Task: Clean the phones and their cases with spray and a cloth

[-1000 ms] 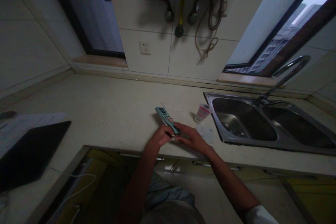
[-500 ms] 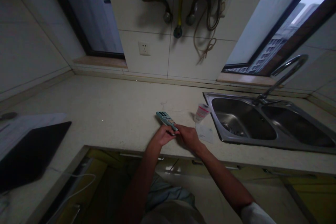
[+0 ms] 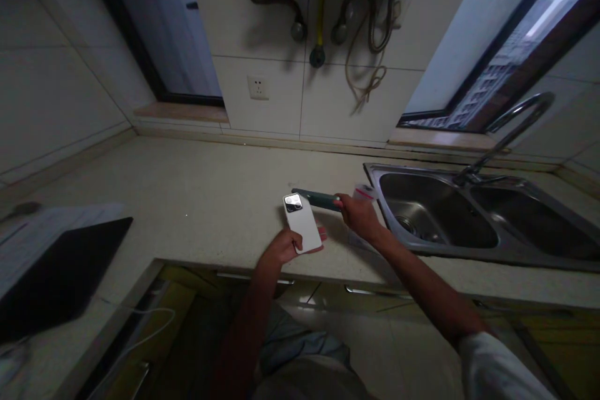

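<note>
Phone (image 3: 302, 224) and case (image 3: 316, 199) held apart over the worktop (image 3: 210, 200).
The left hand (image 3: 280, 249) has its grip closed on the white phone, back up; the right hand (image 3: 360, 217) has its grip pinched on the teal case, edge-on, just beyond the phone, near the sink (image 3: 435, 212).

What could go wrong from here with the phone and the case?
1. The left hand grips the uncased white phone only at its lower end, near the counter edge; a slip may drop it to the floor.
2. The right hand holds the teal case by one end close to the sink; it might fall in.
</note>
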The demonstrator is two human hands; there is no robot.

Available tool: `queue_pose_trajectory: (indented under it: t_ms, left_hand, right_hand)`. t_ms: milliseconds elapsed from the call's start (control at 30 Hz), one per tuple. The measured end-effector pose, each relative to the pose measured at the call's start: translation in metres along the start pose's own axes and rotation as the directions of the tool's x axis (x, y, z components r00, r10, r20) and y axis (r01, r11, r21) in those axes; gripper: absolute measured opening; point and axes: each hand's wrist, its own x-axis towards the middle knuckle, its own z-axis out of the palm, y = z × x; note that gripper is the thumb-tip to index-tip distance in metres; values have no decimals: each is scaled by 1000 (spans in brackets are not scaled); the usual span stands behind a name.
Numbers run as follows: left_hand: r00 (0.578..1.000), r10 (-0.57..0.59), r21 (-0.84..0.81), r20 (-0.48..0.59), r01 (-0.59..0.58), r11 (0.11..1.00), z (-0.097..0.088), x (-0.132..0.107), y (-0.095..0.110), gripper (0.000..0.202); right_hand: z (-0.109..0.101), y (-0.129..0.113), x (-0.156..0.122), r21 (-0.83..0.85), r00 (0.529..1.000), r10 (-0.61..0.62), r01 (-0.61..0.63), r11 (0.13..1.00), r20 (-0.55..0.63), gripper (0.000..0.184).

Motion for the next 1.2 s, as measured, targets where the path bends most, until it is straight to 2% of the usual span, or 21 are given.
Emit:
queue_pose_trajectory:
  t_ms: [133,200,233,300,400,500,600,700,767,833,900,1000,1100,1200]
  left_hand:
    - [996,60,-22,-62,-62,998,3,-5,5,89]
    - [990,98,-35,-100,-102,994,4,-8,7,87]
    - [987,110,-34,-117,-115,993,4,-9,8,84]
    - [982,103,-11,-156,-106,994,6,-13,9,74]
    - [965,94,72,-243,-78,994,11,-17,9,62]
    - [921,182,188,-343,-122,975,14,-18,10,64]
    - [867,275,224,-415,-196,955,12,-17,11,63]
    - [846,345,200,-407,-286,937,6,-18,13,57]
    - [849,362,171,-384,-320,932,3,-19,15,56]
    - [861,354,143,-366,-323,935,2,-19,17,57]
    - [865,333,121,-374,-311,943,2,-19,18,57]
    - [855,300,132,-424,-269,954,2,-19,20,54]
    - [819,345,313,-458,-215,925,-2,-20,24,47]
    - [725,488,599,-485,-131,790,-8,-22,30,29]
  right_hand:
    - [-11,-7,6,179,991,89,-69,981,-104,44]
    - [-7,-10,1,368,963,225,-156,917,-151,48]
    - [-4,-11,-3,494,938,317,-211,844,-140,48]
    - [5,-10,-13,730,868,494,-303,612,-53,44]
    - [24,-10,-31,886,809,579,-337,319,100,38]
    - [42,-13,-47,933,805,556,-333,134,207,33]
    - [52,-19,-57,943,787,566,-329,45,248,35]
    - [56,-21,-62,936,780,571,-347,56,255,40]
    - [56,-18,-63,918,810,527,-375,129,257,41]
    - [53,-13,-65,876,849,462,-406,259,257,42]
    - [48,-7,-67,802,880,406,-420,425,246,43]
    - [31,4,-72,689,915,368,-373,621,165,42]
    - [5,12,-73,670,918,393,-319,670,44,39]
    - [-18,19,-68,706,879,466,-266,657,-102,31]
